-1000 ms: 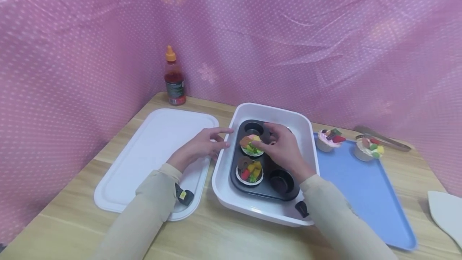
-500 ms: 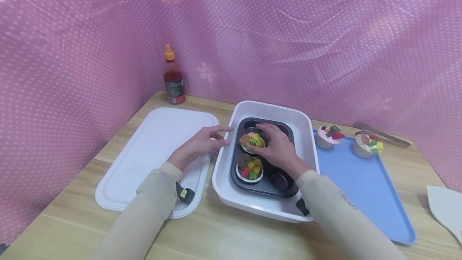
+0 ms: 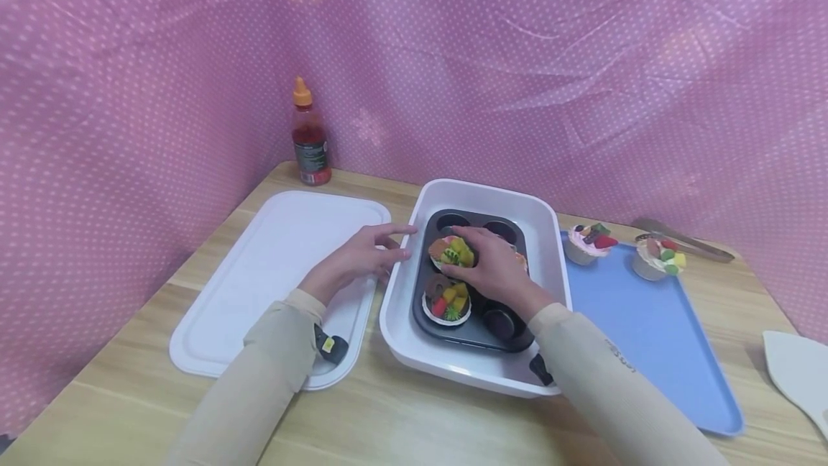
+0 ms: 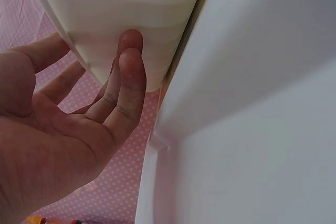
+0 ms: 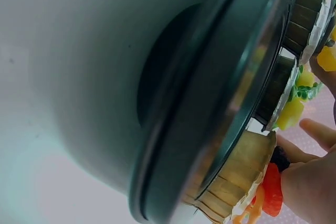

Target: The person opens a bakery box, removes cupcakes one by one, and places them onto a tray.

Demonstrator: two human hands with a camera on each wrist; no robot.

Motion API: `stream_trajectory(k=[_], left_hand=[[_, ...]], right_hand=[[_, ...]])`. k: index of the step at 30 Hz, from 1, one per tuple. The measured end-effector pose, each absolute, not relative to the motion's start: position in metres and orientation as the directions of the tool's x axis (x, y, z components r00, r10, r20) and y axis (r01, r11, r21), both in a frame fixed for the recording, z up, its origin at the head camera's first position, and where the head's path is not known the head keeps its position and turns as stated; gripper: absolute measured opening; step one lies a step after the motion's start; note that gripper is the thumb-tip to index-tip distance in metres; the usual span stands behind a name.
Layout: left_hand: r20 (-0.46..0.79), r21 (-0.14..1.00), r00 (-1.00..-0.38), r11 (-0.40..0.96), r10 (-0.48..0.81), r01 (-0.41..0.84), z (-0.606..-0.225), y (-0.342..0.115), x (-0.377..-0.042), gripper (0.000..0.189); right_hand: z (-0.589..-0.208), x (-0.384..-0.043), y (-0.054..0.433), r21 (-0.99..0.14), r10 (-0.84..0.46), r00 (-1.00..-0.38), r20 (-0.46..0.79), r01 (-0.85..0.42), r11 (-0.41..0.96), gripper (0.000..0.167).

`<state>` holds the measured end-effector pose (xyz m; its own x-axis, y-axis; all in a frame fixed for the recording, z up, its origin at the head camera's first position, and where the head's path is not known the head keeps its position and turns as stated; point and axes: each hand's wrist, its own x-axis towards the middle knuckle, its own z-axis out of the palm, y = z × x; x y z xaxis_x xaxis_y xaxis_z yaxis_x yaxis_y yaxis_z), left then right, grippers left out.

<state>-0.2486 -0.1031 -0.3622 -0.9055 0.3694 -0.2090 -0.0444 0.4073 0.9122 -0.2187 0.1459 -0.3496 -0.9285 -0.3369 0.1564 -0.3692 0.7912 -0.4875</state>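
Observation:
A dark muffin tin (image 3: 446, 340) sits inside a white bin (image 3: 414, 351). In its left row are a cupcake with kiwi topping (image 3: 455, 252) and a cupcake with fruit and a brown ring (image 3: 448, 300). My right hand (image 3: 494, 265) reaches over the tin, its thumb and fingers round the kiwi cupcake. A cupcake with red and orange topping (image 5: 233, 177) sits in the right row, mostly hidden by that hand in the head view. My left hand (image 3: 356, 257) rests its fingers against the bin's left wall, which the left wrist view also shows.
A white tray (image 3: 259, 279) lies to the left, a blue tray (image 3: 647, 336) to the right with two cupcakes (image 3: 587, 243) at its far end. Tongs (image 3: 688, 241), a sauce bottle (image 3: 310, 142) and a white paddle-shaped piece (image 3: 798, 372) lie or stand around.
My right hand has shifted slightly left and down to the kiwi cupcake, whose topping now faces differently. The left hand has stayed at the bin's wall.

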Motion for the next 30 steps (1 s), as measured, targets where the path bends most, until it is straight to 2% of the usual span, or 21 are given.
stream_trajectory(k=[16,30], left_hand=[[-0.221,0.905,-0.906,0.423,0.361,-0.052,-0.3597,-0.1026,-0.2475,0.051],[-0.222,0.89,-0.91,0.453,0.351,-0.043,-0.3627,-0.1024,-0.2482,0.05]], right_hand=[[-0.3477,-0.2187,0.1455,-0.44,-0.346,-0.931,0.119,-0.362,0.822,0.064],[-0.3494,-0.2194,0.1454,-0.457,-0.339,-0.933,0.121,-0.355,0.815,0.057]])
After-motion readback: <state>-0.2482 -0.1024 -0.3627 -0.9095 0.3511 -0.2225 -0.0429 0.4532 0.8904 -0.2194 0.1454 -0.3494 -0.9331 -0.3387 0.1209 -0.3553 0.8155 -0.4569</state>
